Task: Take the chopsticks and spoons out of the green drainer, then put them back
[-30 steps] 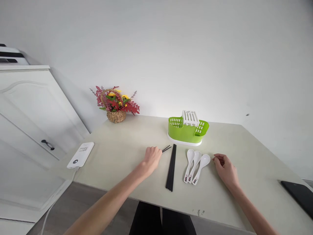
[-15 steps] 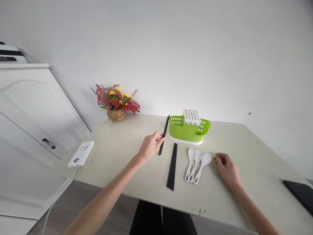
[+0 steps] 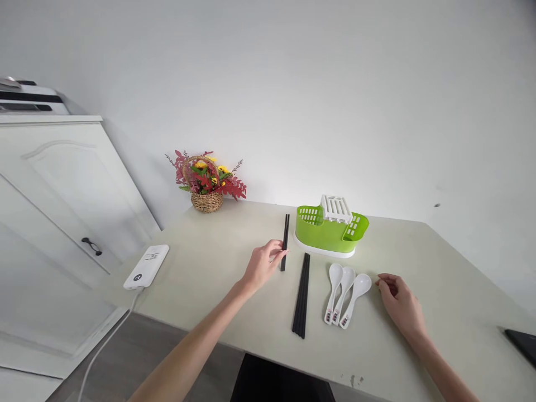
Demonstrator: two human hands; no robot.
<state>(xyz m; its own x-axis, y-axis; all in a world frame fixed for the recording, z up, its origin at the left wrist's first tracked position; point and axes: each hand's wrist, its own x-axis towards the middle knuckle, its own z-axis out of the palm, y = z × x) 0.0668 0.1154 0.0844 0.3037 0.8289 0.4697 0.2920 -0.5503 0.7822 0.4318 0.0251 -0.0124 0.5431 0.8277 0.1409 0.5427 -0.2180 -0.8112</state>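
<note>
Pinching black chopsticks [image 3: 285, 242], left hand [image 3: 263, 264] hides their lower ends; right hand [image 3: 401, 304] lies loosely curled, holding nothing.

The left hand [image 3: 262, 263], flat on the table a second ago with a pair of black chopsticks [image 3: 285, 242] barely showing, has lifted them upright beside the green holder [image 3: 330, 234], now nearly vertical.

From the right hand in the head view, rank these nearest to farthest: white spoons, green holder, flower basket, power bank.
1. white spoons, just left of the right hand
2. green holder, behind the spoons
3. flower basket, far left by the wall
4. power bank, left table edge
</note>
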